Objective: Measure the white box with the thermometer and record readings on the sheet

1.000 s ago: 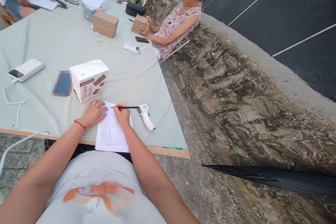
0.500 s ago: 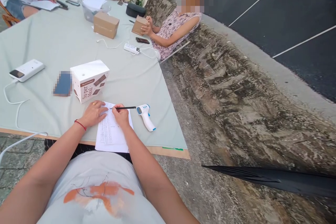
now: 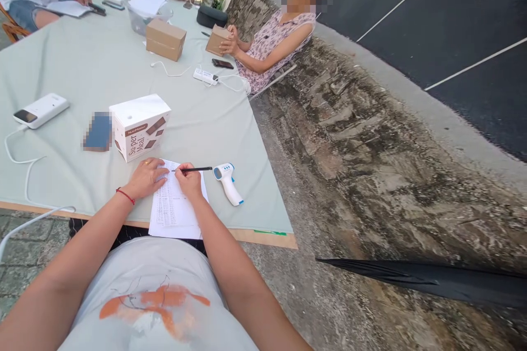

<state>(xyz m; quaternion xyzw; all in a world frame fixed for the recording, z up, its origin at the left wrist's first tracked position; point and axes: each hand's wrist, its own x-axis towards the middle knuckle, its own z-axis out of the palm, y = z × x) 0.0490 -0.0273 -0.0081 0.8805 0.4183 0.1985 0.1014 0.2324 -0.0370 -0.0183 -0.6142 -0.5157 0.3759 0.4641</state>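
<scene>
A small stack of paper sheets (image 3: 175, 214) with rows of writing lies at the table's near edge. My left hand (image 3: 148, 177) rests on the upper left of the sheets, fingers stretched out and holding nothing. In my right hand (image 3: 188, 181) is a black pen (image 3: 200, 169), its tip at the top part of the page and its back end pointing right. A white and blue infrared thermometer (image 3: 228, 184) lies just right of the pen. Behind my left hand stands a white box (image 3: 140, 126) printed "Su-per Meal".
A white power bank (image 3: 41, 111) with a cable and a blurred blue item (image 3: 97, 131) are at left. Farther back are a cardboard box (image 3: 165, 39), a power strip (image 3: 206, 76), a phone (image 3: 223, 63) and a plastic bin (image 3: 142, 19). A person (image 3: 274, 49) at right holds a small carton; two others sit beyond.
My hands and the pen stay almost where they were. The person at the far left has shifted their hands on their papers. The view has moved very slightly.
</scene>
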